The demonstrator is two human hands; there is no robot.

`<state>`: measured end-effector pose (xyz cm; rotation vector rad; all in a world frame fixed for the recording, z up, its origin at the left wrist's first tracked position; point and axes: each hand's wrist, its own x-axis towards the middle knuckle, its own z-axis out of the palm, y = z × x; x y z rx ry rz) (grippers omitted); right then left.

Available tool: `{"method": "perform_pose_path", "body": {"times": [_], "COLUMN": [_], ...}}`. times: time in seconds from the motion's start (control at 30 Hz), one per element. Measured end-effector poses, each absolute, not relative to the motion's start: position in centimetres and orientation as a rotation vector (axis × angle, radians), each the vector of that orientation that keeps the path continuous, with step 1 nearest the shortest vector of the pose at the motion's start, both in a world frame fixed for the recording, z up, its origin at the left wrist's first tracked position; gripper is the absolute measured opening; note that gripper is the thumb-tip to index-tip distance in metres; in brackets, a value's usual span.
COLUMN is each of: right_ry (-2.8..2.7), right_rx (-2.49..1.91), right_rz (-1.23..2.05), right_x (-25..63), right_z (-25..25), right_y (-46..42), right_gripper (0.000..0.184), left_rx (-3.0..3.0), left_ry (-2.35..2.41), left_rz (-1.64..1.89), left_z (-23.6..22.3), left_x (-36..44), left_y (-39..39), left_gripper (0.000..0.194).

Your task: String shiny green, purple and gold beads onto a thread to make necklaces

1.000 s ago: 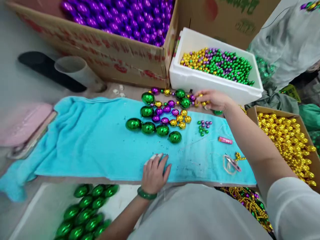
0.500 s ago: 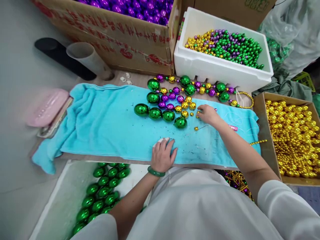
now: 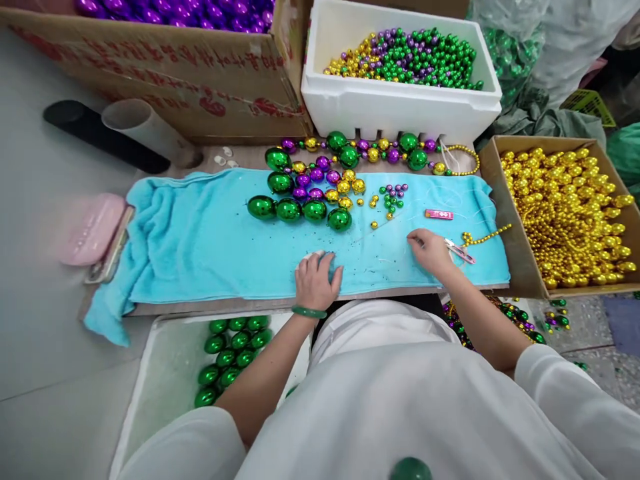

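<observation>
Your left hand (image 3: 317,285) lies, fingers spread, on the towel (image 3: 195,233), which likely stops its loose beads (image 3: 394,200) rolling. Your right hand (image 3: 431,252) appears bunched beside the scissors (image 3: 461,253); whether its fingers pinch anything, I cannot tell.

Left hand (image 3: 317,280) spread, right hand (image 3: 430,252) apparently curled

Towel (image 3: 200,233): plain turquoise; on it, large beads (image 3: 289,211) glossy green, medium beads (image 3: 317,175) purple and gold, small beads (image 3: 393,194) green, pale purple and gold, and a bar (image 3: 439,215) pink with white marks. Behind towel: foam box (image 3: 400,107) white, carton (image 3: 165,80) brown with red print. Right of towel: brown box (image 3: 520,267), its beads (image 3: 575,220) all gold; left of towel, case (image 3: 93,230) pale pink.
</observation>
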<state>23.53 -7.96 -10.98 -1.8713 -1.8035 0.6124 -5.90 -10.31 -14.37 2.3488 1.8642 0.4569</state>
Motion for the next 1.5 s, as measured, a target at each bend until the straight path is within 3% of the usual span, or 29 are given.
{"method": "perform_pose_path", "body": {"times": [0.17, 0.5, 0.8, 1.0, 1.33, 1.5], "right_ry": [-1.918, -2.286, -2.649, -2.680, -1.712, -1.498], "right_rx": [-1.865, -2.018, -1.827, -1.757, -1.833, -1.696], "right_rz": [0.587, 0.126, 0.108, 0.075, 0.862, 1.128], "right_x": [20.7, 24.1, 24.0, 26.8, 26.1, 25.5], "right_z": [-11.3, -9.7, -10.4, -8.1, -4.6, -3.2], "right_y": [-9.2, -1.5, 0.3, 0.4, -0.2, -1.1], "right_gripper": [0.024, 0.036, 0.034, 0.031, 0.004, 0.004], "left_rx": [2.349, 2.353, 2.309, 2.258, 2.262, 2.300], "left_ry": [1.876, 1.892, 1.863, 1.804, 1.747, 1.703], "left_rz": [0.443, 0.476, 0.511, 0.541, 0.550, 0.603], "left_z": [-14.3, -14.3, -14.2, -14.6, -14.4, -14.6], "left_x": [-5.6, -5.3, -5.3, -5.7, -6.4, -6.9], "left_y": [-10.4, -10.5, -10.7, -10.7, -10.7, -10.6], "left_gripper": [0.045, 0.045, 0.045, 0.045, 0.042, 0.032]}}
